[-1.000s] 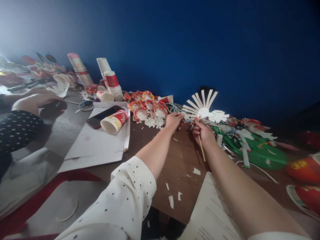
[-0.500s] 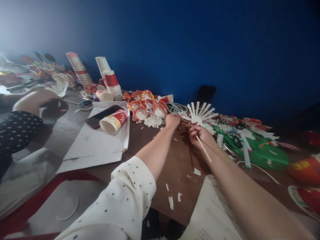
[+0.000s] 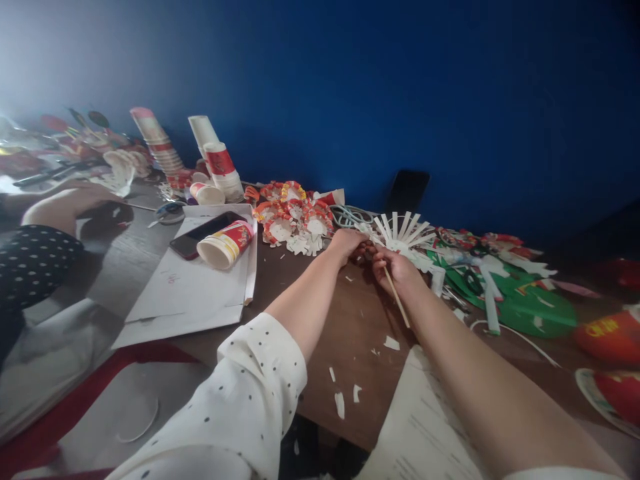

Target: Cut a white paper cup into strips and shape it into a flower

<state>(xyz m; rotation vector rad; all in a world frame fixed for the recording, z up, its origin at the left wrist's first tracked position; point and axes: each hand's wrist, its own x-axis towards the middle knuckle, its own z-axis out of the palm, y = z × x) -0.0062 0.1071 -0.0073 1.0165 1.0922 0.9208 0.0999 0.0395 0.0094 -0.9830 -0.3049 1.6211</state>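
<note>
A white paper cup cut into fanned-out strips [image 3: 404, 230] spreads just beyond my two hands. My left hand [image 3: 347, 243] is closed at its near left side, with the fingertips in shadow; it seems to pinch the cup's edge. Close beside it, my right hand [image 3: 397, 270] is closed around a thin pale stick [image 3: 397, 297], whose lower end slants out below the palm toward me. The stick's upper end is hidden by the fingers, and so is the spot where the hands meet.
Left of my arms, a paper cup [image 3: 226, 245] and a phone [image 3: 193, 240] lie on a white board [image 3: 175, 293]. Cut cup flowers [image 3: 295, 213] and stacked cups [image 3: 223, 170] line the wall. Green sheets [image 3: 540, 310] with scraps lie right. Another person's arm [image 3: 55, 213] is far left.
The splayed cup has tipped lower and its strips sit a little further down. My hands have drawn closer together, and the stick in my right hand has shifted slightly left.
</note>
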